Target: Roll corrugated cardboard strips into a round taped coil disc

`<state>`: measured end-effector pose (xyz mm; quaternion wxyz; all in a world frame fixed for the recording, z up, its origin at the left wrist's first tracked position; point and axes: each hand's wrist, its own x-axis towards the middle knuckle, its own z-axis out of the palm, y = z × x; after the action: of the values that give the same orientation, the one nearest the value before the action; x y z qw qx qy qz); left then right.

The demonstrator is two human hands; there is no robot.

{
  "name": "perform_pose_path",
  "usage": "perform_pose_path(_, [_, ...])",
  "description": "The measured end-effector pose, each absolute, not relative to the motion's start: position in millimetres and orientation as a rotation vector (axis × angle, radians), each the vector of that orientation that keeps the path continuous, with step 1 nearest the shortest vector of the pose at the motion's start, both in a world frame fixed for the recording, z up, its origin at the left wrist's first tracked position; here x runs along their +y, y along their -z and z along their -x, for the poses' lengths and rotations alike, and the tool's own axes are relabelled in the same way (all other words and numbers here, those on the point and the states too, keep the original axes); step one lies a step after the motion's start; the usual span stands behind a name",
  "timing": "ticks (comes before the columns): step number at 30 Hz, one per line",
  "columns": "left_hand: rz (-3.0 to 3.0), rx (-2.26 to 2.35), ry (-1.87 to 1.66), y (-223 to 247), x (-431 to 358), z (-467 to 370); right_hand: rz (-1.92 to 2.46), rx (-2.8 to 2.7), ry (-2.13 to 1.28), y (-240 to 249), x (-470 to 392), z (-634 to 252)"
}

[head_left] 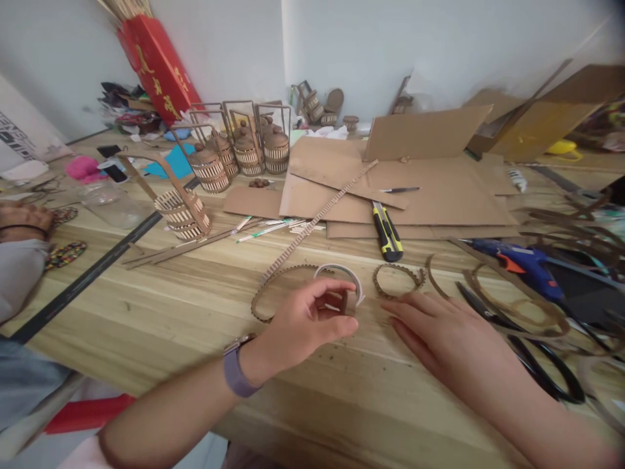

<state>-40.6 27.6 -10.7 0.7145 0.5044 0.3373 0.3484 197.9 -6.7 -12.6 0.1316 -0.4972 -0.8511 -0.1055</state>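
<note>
My left hand (312, 316), with a watch on its wrist, is closed in a pinch on a small brown cardboard piece (348, 303) seen nearly edge-on. Just behind those fingers is a thin white ring (359, 281), and a larger loop of corrugated cardboard strip (254, 303) lies to their left. My right hand (434, 326) is low over the wood, its fingers stretched out with nothing visible in them. Right by its fingertips sits a smaller corrugated ring (396, 266); whether they touch it, I cannot tell.
A yellow-black utility knife (387, 233) lies by cardboard sheets (439, 195). Black scissors (541, 365) and a blue glue gun (522, 264) are at right, among curled strips. Several small handled baskets (249, 153) stand behind. Another person's hand (24, 221) rests at far left.
</note>
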Motion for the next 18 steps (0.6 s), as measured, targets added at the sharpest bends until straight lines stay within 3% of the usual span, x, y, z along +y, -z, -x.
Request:
perform_pose_path(13, [-1.094,0.782,-0.870,16,31,40,1.715,-2.416,0.394,32,19,-221])
perform_pose_path(18, [-1.060,0.762,-0.737,15,30,39,1.583,-2.404,0.435,32,18,-214])
